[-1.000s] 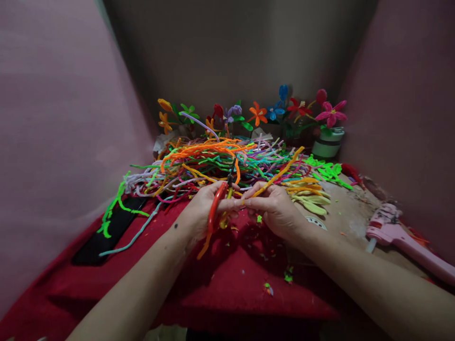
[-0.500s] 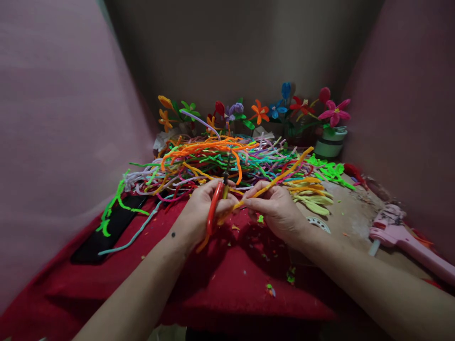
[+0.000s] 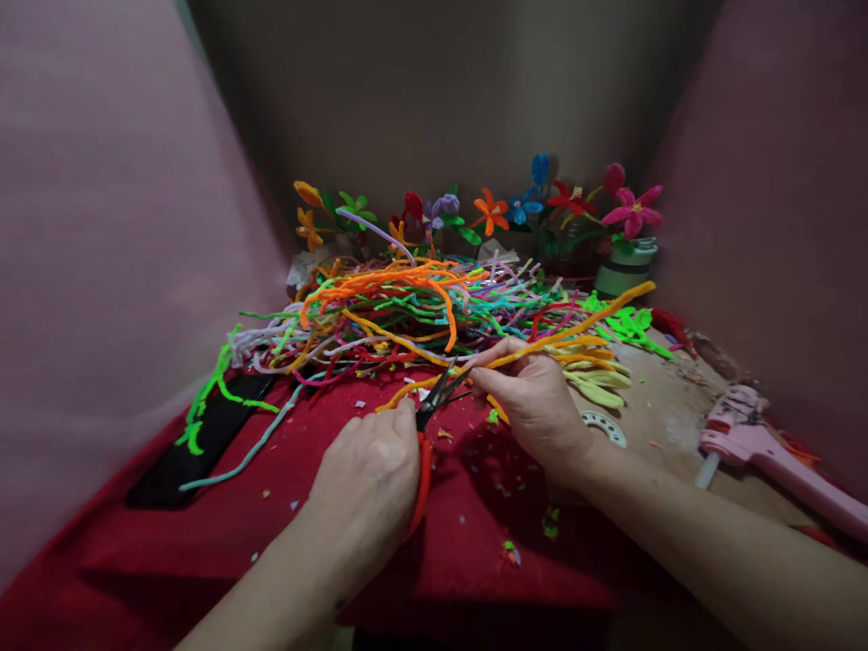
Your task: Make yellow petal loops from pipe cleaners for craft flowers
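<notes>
My left hand (image 3: pixel 370 475) is wrapped round the red-handled scissors (image 3: pixel 423 479). Their dark blades are parted and reach right, toward the fingertips of my right hand (image 3: pixel 533 398). Between thumb and fingers, my right hand pinches a yellow-orange fuzzy stem (image 3: pixel 589 319) that slants up to the right. The stem's other end runs left, across the blades. Behind both hands lies a large heap of coloured fuzzy stems (image 3: pixel 407 294), with orange ones on top.
Fuzzy flowers (image 3: pixel 490 212) stand along the back, some by a pale green container (image 3: pixel 625 271). At left lies a black phone-like slab (image 3: pixel 203 452); at right, a pink glue gun (image 3: pixel 752 438), yellow petals (image 3: pixel 597 384) and a white ring (image 3: pixel 603 427). Scraps dot the red cloth (image 3: pixel 271 524).
My left hand has let go of the yellow-orange stem and turned the scissors, which now point at it with blades parted. The stem in my right hand has shifted right.
</notes>
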Demonstrator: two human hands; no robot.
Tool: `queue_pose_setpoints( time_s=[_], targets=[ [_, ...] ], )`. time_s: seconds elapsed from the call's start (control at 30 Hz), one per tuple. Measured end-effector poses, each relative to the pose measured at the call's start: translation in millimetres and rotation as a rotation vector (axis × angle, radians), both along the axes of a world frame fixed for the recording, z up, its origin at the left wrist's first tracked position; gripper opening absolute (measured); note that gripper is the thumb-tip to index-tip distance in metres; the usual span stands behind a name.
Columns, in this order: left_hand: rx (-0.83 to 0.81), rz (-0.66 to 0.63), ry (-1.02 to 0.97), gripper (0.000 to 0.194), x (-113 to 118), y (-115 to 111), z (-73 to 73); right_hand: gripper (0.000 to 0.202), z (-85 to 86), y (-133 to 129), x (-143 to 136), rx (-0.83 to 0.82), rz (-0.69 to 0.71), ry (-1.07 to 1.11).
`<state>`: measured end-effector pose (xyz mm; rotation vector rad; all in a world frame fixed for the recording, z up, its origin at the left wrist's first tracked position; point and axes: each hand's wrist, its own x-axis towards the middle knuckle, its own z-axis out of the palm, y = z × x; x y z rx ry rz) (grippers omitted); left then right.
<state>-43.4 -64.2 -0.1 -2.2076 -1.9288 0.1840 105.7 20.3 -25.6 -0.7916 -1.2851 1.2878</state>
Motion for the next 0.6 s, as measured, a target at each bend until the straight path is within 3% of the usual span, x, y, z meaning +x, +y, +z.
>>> queue_pose_setpoints(
  time_s=[0.6],
  targets=[
    [-0.033, -0.035, -0.032, 0.037, 5.2, 3.3, -1.3, 0.011, 2.8, -0.7, -0.1, -0.143, 0.127, 0.186]
  ],
)
